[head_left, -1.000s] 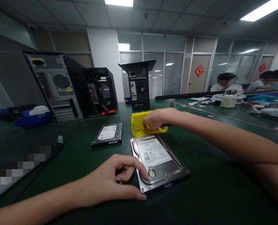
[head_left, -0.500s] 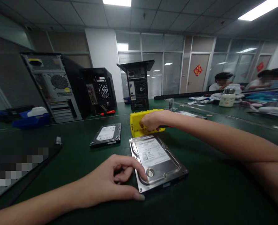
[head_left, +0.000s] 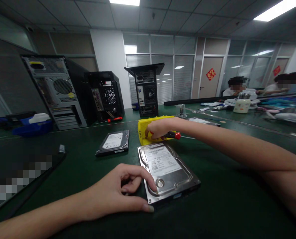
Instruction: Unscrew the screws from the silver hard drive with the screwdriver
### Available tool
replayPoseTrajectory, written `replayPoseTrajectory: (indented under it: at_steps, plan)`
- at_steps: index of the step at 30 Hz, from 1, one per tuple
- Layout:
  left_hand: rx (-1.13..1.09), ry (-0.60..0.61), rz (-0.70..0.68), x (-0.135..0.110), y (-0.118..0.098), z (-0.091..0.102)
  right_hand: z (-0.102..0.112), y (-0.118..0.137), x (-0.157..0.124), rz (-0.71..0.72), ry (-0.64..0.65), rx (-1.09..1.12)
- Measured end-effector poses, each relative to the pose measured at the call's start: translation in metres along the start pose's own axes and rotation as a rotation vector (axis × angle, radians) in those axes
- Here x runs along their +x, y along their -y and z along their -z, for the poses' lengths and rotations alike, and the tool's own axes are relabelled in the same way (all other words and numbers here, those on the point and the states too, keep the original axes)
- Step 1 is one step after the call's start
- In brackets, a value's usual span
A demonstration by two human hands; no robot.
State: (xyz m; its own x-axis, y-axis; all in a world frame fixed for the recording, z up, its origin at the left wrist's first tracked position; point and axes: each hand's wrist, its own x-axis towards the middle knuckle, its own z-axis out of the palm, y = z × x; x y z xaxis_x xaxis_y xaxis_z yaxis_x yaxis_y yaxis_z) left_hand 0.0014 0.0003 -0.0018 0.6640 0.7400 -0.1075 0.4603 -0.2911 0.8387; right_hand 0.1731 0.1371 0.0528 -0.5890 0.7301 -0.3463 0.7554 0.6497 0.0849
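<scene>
A silver hard drive (head_left: pixel 162 166) with a white label lies on the green table in front of me. My left hand (head_left: pixel 130 189) grips its near left corner, index finger on the top cover and thumb at the lower edge. Beyond the drive stands a yellow plastic box (head_left: pixel 144 127), tilted up on the table. My right hand (head_left: pixel 160 128) is at its face, fingertips touching or just in front of it. A screwdriver (head_left: pixel 174 135) with a black and red handle sits in that hand, its shaft pointing right behind the forearm.
Left of the box lies a second hard drive (head_left: pixel 114 142). Computer cases (head_left: pixel 63 89) stand at the back, a red screwdriver (head_left: pixel 115 119) near them. Another drive (head_left: pixel 200 121) lies behind my right arm. A cable (head_left: pixel 45 172) is at left. People (head_left: pixel 237 86) sit at far right.
My right hand has shifted slightly left along the yellow box and turned, so the screwdriver's handle end and shaft now show. My left hand and the drive stay put.
</scene>
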Motion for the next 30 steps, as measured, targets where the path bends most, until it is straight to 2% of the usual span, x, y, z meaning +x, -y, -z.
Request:
replayPoseTrajectory:
  at_steps: [8,16,30]
  plan:
    - [0.004,-0.007,0.000,0.0008,0.0000,0.0002,-0.0012,-0.0064,0.0047,0.002,0.055,0.039]
    - [0.001,-0.005,0.012,-0.0009,-0.0007,-0.0009,-0.0036,0.0008,0.0045,0.003,-0.041,0.022]
    - [0.038,-0.003,0.019,0.0002,-0.0013,0.0009,-0.0059,0.0014,0.0075,-0.036,-0.054,-0.008]
